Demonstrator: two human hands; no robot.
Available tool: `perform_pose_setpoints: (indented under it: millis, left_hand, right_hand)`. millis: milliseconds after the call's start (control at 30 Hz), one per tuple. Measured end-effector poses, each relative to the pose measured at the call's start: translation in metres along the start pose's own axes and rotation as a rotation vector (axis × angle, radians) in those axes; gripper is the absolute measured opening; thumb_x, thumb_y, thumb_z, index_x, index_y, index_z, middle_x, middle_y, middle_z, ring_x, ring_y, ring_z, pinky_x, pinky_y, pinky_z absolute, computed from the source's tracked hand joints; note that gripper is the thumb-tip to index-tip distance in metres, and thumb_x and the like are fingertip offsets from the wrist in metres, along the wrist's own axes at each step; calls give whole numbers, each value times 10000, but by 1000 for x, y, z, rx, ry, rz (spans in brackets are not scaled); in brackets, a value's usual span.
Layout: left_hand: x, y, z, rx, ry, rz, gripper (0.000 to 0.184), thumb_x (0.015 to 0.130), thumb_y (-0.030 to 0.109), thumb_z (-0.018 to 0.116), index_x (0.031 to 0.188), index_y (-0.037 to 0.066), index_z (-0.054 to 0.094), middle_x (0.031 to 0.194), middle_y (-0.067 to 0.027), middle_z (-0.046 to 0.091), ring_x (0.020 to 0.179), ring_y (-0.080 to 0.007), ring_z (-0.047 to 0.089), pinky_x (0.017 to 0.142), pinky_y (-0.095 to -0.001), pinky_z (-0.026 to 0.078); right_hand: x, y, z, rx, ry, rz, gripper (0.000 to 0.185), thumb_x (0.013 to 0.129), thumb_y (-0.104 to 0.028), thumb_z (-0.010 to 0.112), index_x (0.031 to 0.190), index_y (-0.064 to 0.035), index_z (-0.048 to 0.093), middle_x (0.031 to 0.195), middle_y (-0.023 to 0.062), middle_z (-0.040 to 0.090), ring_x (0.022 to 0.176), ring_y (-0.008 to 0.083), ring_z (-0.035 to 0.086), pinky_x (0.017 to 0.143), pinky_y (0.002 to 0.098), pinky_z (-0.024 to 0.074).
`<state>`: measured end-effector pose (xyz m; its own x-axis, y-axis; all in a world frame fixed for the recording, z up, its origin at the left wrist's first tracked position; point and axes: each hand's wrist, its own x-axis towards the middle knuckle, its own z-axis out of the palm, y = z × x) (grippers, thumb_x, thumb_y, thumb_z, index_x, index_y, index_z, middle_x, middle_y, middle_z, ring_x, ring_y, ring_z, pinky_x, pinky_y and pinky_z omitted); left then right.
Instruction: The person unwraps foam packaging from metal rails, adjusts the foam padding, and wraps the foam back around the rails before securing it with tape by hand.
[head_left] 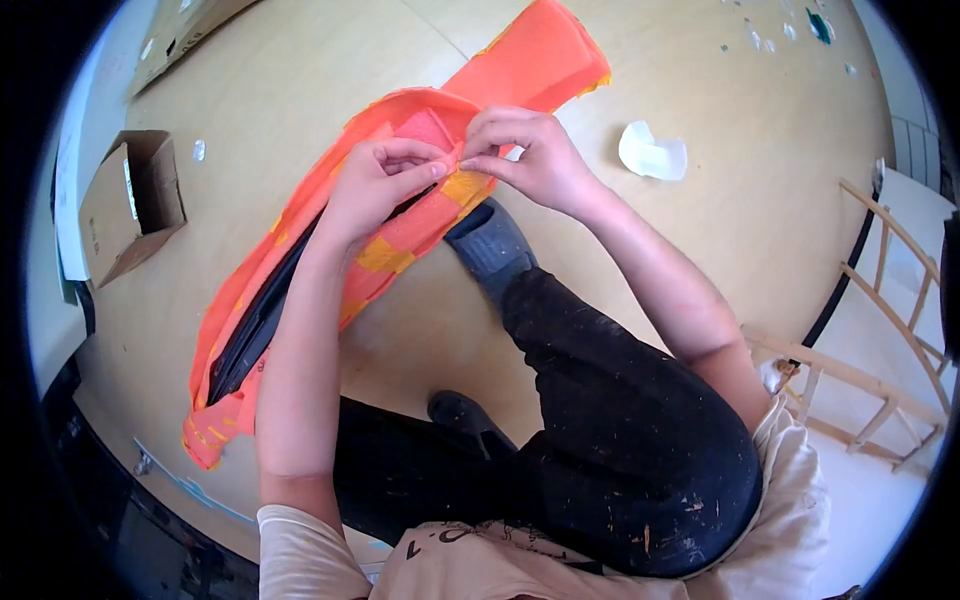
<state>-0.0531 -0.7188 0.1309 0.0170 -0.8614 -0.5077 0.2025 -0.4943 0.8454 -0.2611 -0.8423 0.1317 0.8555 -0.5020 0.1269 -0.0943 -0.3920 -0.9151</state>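
Left hand (382, 185): thumb and fingertips pinched together on edge of long orange sheet-like wrap with yellow patches (385, 245). Right hand (525, 155): thumb and fingers closed on same edge, just beside left. Wrap lies slantwise over floor (730, 240), black strip (262, 318) along its inside. Blue-grey clog-like shoe (492, 243) near its lower edge. Translucent white curved plastic piece (653, 152) right of hands; open brown cardboard box (134, 205) far left.

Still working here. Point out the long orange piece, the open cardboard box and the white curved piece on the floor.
Orange piece (545, 60): head view, its broad far end.
Cardboard box (110, 215): head view, outer side wall.
White curved piece (657, 158): head view, near its middle.
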Motion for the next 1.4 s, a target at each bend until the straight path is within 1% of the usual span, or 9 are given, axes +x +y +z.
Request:
perform_pose_setpoints:
  millis: [400, 567, 667, 767, 833, 1033, 1133, 1267, 1400]
  left_hand:
    - [11, 0, -16, -68, 179, -9, 237, 942, 140, 748, 1128, -5, 724, 1028, -50, 748, 968, -98, 682, 900, -253, 537]
    - [15, -9, -19, 76, 178, -7, 211, 975, 124, 705, 1138, -10, 696, 1052, -47, 734, 980, -100, 676, 912, -266, 533]
    - [4, -5, -9, 186, 130, 198, 246, 959, 157, 730, 1144, -2, 694, 1051, -44, 722, 979, -114, 662, 918, -284, 521]
    - [-14, 9, 1, 406, 199, 268, 287, 925, 241, 773, 1031, -14, 696, 931, -78, 718, 881, -122, 653, 816, -318, 524]
    - [-13, 7, -8, 729, 96, 167, 345, 906, 300, 788, 1017, -14, 697, 898, -75, 706, 872, -131, 636, 833, -343, 514]
    - [8, 9, -28, 410, -41, -77, 398, 901, 377, 762, 1025, 0, 730, 852, -31, 687, 797, -95, 594, 726, -293, 482]
    - [34, 4, -18, 350, 46, -19, 384, 884, 382, 763, 964, 7, 738, 848, -38, 681, 763, -76, 576, 678, -275, 464]
    - [50, 25, -13, 664, -42, -125, 360, 888, 363, 743, 937, 7, 746, 853, -70, 691, 764, -86, 602, 685, -293, 480]
    - [61, 2, -17, 979, 218, -69, 329, 924, 324, 660, 1000, 12, 735, 959, -172, 740, 853, -263, 709, 765, -423, 552]
  right_hand:
    - [-7, -18, 24, -213, 99, -145, 165, 876, 81, 629, 959, -5, 516, 976, 140, 562, 900, 312, 574, 763, 357, 490]
    - [-14, -11, 30, -203, 144, -169, 191, 855, 80, 650, 952, -14, 516, 987, 136, 573, 904, 314, 576, 784, 375, 492]
    - [-10, -6, 29, -192, 151, -144, 225, 821, 48, 690, 943, -22, 514, 979, 134, 568, 927, 329, 574, 819, 401, 493]
    - [-4, 0, 30, -199, 154, -137, 244, 786, 15, 721, 919, -34, 522, 958, 127, 564, 947, 340, 577, 838, 420, 497]
    - [-3, 1, 33, -217, 163, -152, 240, 775, 7, 731, 902, -40, 533, 952, 118, 569, 946, 336, 583, 833, 418, 503]
    - [0, -1, 42, -395, 210, -176, 216, 774, -28, 751, 907, -58, 584, 952, 83, 606, 918, 298, 620, 763, 394, 540]
    - [-2, 2, 47, -490, 227, -254, 207, 779, -43, 756, 917, -70, 604, 965, 73, 621, 923, 277, 632, 750, 378, 549]
    - [-1, 8, 46, -505, 252, -288, 194, 782, -49, 755, 912, -72, 612, 977, 68, 630, 926, 272, 640, 742, 379, 555]
    - [-7, 16, 46, -444, 227, -326, 203, 774, -40, 758, 921, -64, 620, 997, 72, 641, 939, 277, 654, 747, 371, 562]
